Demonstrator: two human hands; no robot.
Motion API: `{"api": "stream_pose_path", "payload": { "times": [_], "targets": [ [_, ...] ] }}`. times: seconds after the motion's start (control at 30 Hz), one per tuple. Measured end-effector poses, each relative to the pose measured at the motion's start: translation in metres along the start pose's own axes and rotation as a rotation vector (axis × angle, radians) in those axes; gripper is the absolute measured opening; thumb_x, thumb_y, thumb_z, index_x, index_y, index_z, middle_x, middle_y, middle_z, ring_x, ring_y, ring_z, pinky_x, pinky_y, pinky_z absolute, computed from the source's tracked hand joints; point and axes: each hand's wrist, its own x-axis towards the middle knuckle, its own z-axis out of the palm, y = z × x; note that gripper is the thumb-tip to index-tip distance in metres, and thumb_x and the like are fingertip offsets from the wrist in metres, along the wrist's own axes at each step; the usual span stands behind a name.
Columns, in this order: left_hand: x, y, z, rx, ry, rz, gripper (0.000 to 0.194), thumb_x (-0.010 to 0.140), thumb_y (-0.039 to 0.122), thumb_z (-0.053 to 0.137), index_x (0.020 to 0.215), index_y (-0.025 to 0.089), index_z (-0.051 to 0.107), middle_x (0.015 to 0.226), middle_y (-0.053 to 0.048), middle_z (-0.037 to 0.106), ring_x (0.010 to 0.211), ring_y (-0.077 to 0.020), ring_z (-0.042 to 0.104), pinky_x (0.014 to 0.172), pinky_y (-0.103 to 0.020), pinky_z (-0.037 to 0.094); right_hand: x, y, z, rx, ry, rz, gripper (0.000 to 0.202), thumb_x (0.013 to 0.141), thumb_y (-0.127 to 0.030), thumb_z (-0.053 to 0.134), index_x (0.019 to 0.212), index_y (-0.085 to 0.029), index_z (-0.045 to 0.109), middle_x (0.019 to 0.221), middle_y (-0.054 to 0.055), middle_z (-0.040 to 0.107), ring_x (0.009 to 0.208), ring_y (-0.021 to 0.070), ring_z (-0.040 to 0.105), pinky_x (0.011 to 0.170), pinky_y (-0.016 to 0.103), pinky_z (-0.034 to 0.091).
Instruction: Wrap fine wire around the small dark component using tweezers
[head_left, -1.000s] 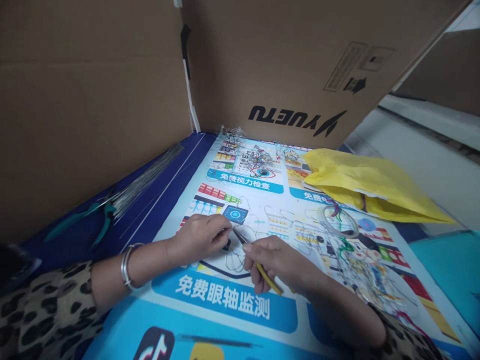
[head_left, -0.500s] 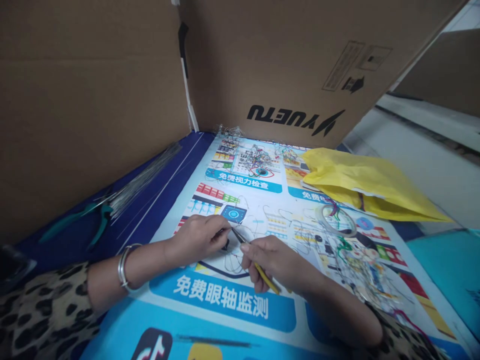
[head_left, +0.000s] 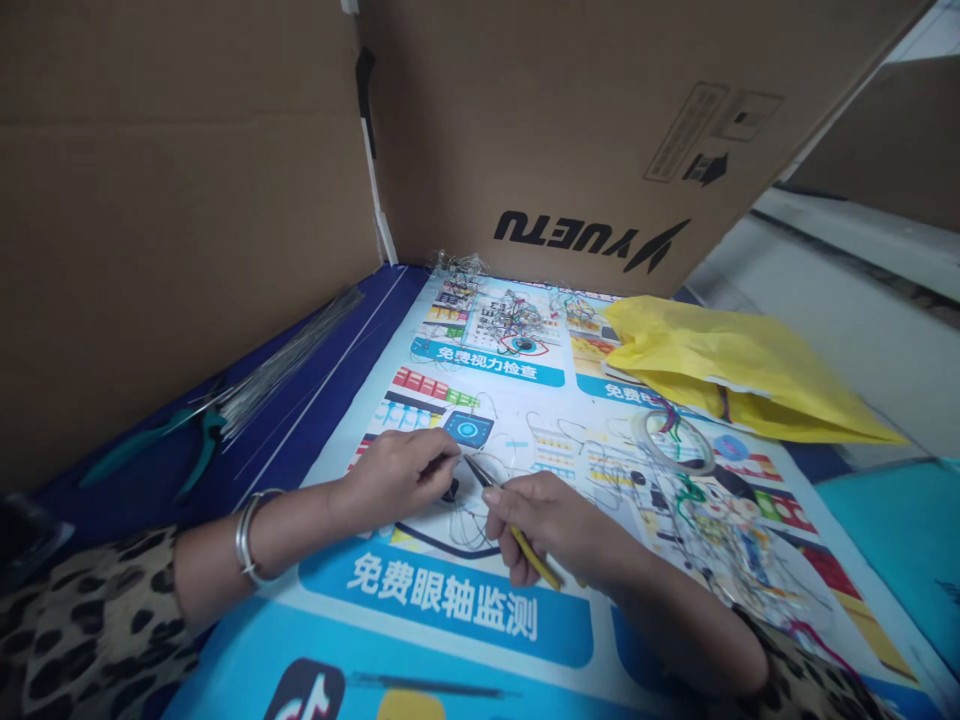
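My right hand (head_left: 541,512) is wrapped round a pair of needle-nose pliers (head_left: 534,556) with yellow handles. Their narrow jaws point up and left, ending close to the fingertips of my left hand (head_left: 405,470). That hand is closed in a pinch, and a thin wire (head_left: 466,535) seems to run from its fingers and curve in loops below. The wire's end at the plier tips is too fine to make out. A silver bangle (head_left: 244,538) circles my left wrist. Beneath both hands lies a printed poster sheet (head_left: 330,590).
On the left, a bundle of straight wires (head_left: 289,360) lies beside teal-handled pliers (head_left: 202,455). Tangled wire pieces (head_left: 514,315) sit at the back. A clear tape roll (head_left: 675,442) and a yellow bag (head_left: 720,345) are on the right. Cardboard walls (head_left: 555,130) stand behind.
Hardly anything differs. My right hand and the pliers have shifted very slightly; my left hand keeps its place and pinch.
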Motion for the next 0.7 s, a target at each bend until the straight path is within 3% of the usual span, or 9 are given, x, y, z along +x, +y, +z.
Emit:
{"api": "stream_pose_path", "payload": {
  "times": [0.7],
  "targets": [
    [-0.0015,0.0001,0.0010,0.013,-0.004,0.001,0.008,0.079,0.017,0.047,0.077,0.017,0.055,0.057,0.004,0.057,0.048,-0.0070,0.050,0.050,-0.018,0.038,0.0020,0.0010,0.0020,-0.009,-0.001,-0.015,0.044,0.073,-0.057,0.049,0.065,-0.015,0.055,0.045,-0.003,0.052,0.038,0.0100,0.052,0.037,0.020,0.040]
  ]
}}
